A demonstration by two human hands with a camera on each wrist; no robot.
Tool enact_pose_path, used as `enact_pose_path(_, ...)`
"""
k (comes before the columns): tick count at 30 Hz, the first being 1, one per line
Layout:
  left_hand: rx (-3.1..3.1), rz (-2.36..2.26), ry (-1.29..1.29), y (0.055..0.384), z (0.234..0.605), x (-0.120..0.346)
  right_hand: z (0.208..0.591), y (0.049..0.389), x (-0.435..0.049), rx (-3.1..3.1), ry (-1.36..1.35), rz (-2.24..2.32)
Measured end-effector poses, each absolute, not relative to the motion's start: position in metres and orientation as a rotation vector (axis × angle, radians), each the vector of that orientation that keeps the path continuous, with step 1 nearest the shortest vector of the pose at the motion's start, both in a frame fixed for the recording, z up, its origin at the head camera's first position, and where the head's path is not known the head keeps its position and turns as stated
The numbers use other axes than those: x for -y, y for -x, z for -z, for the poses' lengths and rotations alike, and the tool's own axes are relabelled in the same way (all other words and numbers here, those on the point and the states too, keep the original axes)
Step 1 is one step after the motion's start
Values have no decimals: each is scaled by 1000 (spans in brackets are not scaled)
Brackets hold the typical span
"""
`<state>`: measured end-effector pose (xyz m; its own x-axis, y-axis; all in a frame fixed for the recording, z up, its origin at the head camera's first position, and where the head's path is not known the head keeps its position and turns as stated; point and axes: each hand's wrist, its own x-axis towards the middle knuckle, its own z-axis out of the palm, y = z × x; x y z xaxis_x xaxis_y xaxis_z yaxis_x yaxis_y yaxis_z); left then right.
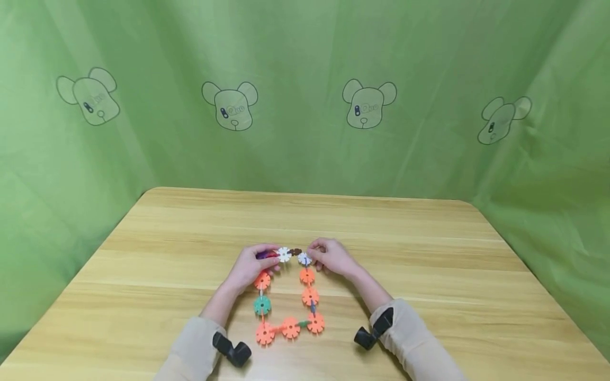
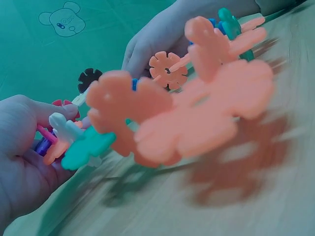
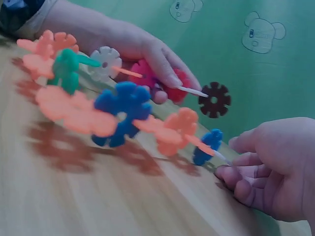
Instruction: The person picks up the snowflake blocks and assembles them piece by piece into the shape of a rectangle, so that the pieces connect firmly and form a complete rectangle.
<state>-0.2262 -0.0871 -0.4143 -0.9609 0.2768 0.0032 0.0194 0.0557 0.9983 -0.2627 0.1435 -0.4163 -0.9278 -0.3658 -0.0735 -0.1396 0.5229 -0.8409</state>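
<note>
A chain of notched plastic snowflake discs is bent into a rough rectangle in the head view, with orange discs (image 1: 290,328) at its near side and a green disc (image 1: 262,305) on the left. My left hand (image 1: 249,266) holds the far left part, thumb and fingers around a red disc (image 3: 180,87) beside a white disc (image 1: 284,255). Past that a brown disc (image 3: 215,100) sticks out from the white one. My right hand (image 3: 275,167) pinches another white disc (image 1: 304,259) at the far right end, joined to a blue disc (image 3: 209,146). In the right wrist view a gap separates it from the brown disc.
The chain is above a wooden table (image 1: 429,264), casting shadows on it. Green curtain (image 1: 305,159) with printed bear heads hangs behind and at both sides. Black wrist cameras (image 1: 233,352) are strapped over the beige sleeves (image 1: 193,344).
</note>
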Motion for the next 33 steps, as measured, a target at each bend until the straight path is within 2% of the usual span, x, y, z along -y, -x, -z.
enact_pose_path(18, -2171, -2031, -278, 233, 429, 87, 422, 264, -147, -2150, 305, 1818)
enact_pose_path(33, -2224, -2014, -259, 231, 426, 88, 419, 262, -145, -2167, 331, 1876)
